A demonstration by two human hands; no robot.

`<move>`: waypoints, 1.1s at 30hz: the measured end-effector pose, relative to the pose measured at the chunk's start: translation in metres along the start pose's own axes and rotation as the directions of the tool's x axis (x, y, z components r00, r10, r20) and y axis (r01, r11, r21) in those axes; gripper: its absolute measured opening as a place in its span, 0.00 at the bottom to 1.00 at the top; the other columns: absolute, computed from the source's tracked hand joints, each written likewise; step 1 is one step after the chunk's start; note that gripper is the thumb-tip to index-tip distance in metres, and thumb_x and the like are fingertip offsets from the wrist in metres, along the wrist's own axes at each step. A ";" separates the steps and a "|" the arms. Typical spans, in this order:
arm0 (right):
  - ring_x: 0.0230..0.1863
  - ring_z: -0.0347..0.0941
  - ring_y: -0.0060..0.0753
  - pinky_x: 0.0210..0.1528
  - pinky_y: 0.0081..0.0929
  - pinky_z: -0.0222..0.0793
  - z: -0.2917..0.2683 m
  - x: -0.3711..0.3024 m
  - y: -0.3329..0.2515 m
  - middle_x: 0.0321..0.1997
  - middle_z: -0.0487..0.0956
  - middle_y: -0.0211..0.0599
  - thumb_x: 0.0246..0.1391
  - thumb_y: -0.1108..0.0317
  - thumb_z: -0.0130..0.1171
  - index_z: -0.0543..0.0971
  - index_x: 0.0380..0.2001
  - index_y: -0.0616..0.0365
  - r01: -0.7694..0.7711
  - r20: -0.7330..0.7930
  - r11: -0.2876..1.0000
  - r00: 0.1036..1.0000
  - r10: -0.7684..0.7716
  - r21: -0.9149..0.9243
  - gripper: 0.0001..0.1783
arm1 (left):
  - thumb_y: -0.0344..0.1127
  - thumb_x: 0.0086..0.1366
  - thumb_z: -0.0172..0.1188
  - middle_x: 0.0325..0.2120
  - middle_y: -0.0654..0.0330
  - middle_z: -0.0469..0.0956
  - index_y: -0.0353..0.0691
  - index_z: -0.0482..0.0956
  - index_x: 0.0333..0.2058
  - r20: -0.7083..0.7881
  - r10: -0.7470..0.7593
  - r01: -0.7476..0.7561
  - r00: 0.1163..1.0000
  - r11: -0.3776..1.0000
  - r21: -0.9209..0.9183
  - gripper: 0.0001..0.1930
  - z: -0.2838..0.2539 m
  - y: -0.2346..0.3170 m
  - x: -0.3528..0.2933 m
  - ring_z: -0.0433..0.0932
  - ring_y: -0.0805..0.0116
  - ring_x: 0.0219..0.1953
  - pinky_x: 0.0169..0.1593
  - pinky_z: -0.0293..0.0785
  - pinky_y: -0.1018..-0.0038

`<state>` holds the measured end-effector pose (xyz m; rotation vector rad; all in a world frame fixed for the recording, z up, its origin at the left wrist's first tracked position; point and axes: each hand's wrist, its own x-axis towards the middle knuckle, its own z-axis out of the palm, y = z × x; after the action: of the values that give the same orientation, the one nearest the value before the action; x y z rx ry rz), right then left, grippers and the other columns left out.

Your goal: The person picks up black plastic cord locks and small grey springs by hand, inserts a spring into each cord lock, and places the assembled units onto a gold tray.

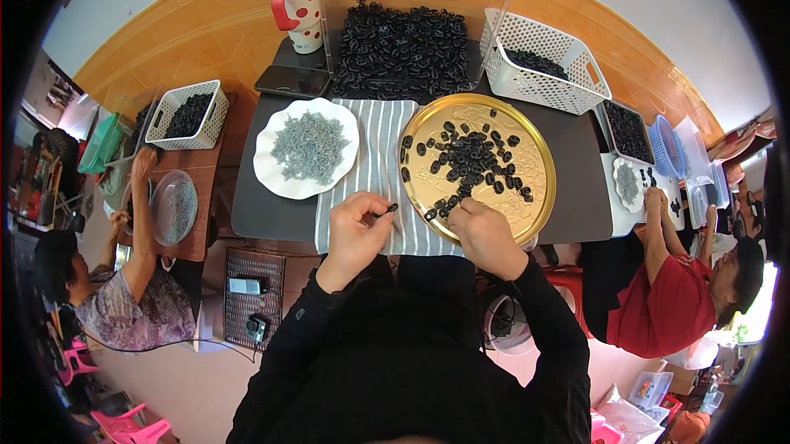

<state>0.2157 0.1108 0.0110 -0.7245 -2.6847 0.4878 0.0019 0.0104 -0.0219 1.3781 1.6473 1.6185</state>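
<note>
My left hand (354,234) pinches a small black plastic piece (392,208) between thumb and forefinger, above the grey-and-white striped cloth (370,139). At the near part of the round gold tray (531,218), my right hand (491,238) has its fingers drawn together beside some loose black pieces. What those fingers hold, if anything, is hidden. A heap of black oval pieces (469,158) lies on the tray, with several scattered around it. Left of the cloth, a white scalloped plate (267,168) carries a pile of small grey metallic-looking parts (309,148).
Behind the cloth stands a clear bin of black pieces (403,49). A white perforated basket (535,86) is at the back right. A red-spotted tumbler (298,8) and a dark phone (292,80) sit at the back left. People work at tables on both sides.
</note>
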 end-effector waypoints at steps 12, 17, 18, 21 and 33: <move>0.28 0.75 0.41 0.32 0.28 0.70 -0.008 -0.010 0.006 0.27 0.76 0.46 0.51 0.77 0.54 0.73 0.28 0.65 -0.228 -0.049 0.862 0.959 0.279 0.454 0.01 | 0.21 0.51 0.58 0.26 0.54 0.74 0.34 0.79 0.32 0.146 0.094 -0.124 0.985 0.971 0.206 0.08 0.007 0.019 0.003 0.73 0.55 0.32 0.35 0.69 0.65; 0.29 0.69 0.14 0.32 0.15 0.66 -0.001 -0.016 0.009 0.27 0.76 0.27 0.56 0.78 0.53 0.77 0.35 0.65 -0.297 0.116 0.360 0.887 0.447 0.884 0.05 | 0.21 0.51 0.57 0.28 0.54 0.73 0.33 0.79 0.33 0.158 0.217 -0.261 0.963 0.894 0.365 0.09 0.011 0.018 0.004 0.71 0.52 0.33 0.35 0.69 0.63; 0.26 0.68 0.11 0.29 0.11 0.63 -0.001 -0.017 0.008 0.27 0.77 0.25 0.55 0.77 0.55 0.78 0.36 0.63 -0.295 0.126 0.294 0.868 0.481 0.909 0.06 | 0.20 0.51 0.58 0.28 0.53 0.74 0.33 0.79 0.33 0.166 0.220 -0.269 0.961 0.877 0.398 0.09 0.012 0.019 0.004 0.72 0.53 0.33 0.35 0.69 0.64; 0.26 0.68 0.12 0.29 0.11 0.63 0.001 -0.020 0.011 0.27 0.77 0.25 0.54 0.79 0.55 0.78 0.36 0.63 -0.304 0.132 0.267 0.847 0.515 0.915 0.06 | 0.21 0.51 0.58 0.28 0.53 0.74 0.33 0.79 0.33 0.188 0.219 -0.282 0.957 0.849 0.446 0.09 0.013 0.017 0.005 0.72 0.53 0.33 0.36 0.69 0.64; 0.30 0.69 0.13 0.34 0.12 0.65 0.005 -0.022 -0.004 0.29 0.74 0.27 0.51 0.84 0.54 0.72 0.41 0.63 -0.114 -0.105 0.393 0.863 0.495 0.912 0.14 | 0.22 0.52 0.59 0.29 0.53 0.74 0.32 0.79 0.35 0.149 0.233 -0.277 0.961 0.838 0.470 0.09 0.018 0.029 0.005 0.73 0.54 0.34 0.35 0.69 0.67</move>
<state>0.2298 0.0947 0.0038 -0.8372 -1.5163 1.5385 0.0247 0.0182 0.0026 1.9627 1.9734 1.2897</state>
